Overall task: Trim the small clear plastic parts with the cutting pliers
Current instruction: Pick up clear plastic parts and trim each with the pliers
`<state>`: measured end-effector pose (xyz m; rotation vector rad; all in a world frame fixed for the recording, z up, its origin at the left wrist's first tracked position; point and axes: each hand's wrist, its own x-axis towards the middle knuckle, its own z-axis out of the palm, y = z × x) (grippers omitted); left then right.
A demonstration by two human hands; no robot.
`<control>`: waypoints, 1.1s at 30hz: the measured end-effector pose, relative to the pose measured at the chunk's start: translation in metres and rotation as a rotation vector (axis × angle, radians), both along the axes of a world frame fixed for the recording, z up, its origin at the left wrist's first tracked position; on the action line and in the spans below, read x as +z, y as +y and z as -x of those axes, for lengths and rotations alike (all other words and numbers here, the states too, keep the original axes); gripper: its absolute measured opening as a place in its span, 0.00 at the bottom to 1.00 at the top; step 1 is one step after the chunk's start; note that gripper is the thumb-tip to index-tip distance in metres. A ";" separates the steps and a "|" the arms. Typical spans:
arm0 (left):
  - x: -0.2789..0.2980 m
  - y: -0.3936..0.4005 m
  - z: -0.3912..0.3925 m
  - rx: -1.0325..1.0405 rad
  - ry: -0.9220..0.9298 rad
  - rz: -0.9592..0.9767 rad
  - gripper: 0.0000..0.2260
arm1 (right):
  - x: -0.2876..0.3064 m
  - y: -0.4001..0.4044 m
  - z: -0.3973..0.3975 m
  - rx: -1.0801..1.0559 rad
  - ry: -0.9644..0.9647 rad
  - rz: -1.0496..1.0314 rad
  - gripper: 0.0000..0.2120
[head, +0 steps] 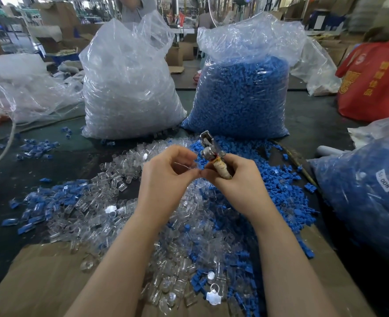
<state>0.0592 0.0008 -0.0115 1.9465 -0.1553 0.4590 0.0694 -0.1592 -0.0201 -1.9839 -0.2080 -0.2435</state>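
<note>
Holding the cutting pliers in our curled right hand at frame centre, we pinch a small clear part in our left hand, judging the next move is feeding it between the blades.

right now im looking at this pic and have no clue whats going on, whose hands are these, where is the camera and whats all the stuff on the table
There is no machine here: a person works with bare hands, and the one picture comes from a camera worn on their head, looking forward and down.

The right hand grips the cutting pliers, metal head pointing up and away. The left hand has its fingers curled, fingertips meeting the right hand's; a small clear part seems pinched there, but it is hard to make out.

On the dark table lies a loose heap of clear plastic parts mixed with blue parts. Behind stand a bag of clear parts and a bag of blue parts. Cardboard lies nearest the person.
</note>
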 end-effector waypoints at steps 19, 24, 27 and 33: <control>0.004 0.001 -0.004 -0.282 0.300 0.464 0.05 | 0.005 -0.001 0.003 -0.018 -0.149 -0.262 0.09; 0.003 0.001 -0.004 -0.388 0.370 0.598 0.06 | 0.009 0.002 0.007 0.045 -0.156 -0.283 0.09; 0.003 0.001 -0.004 -0.411 0.384 0.615 0.07 | 0.010 0.003 0.008 0.061 -0.160 -0.290 0.08; 0.002 0.000 -0.004 -0.410 0.385 0.627 0.07 | 0.011 0.004 0.008 0.062 -0.167 -0.292 0.09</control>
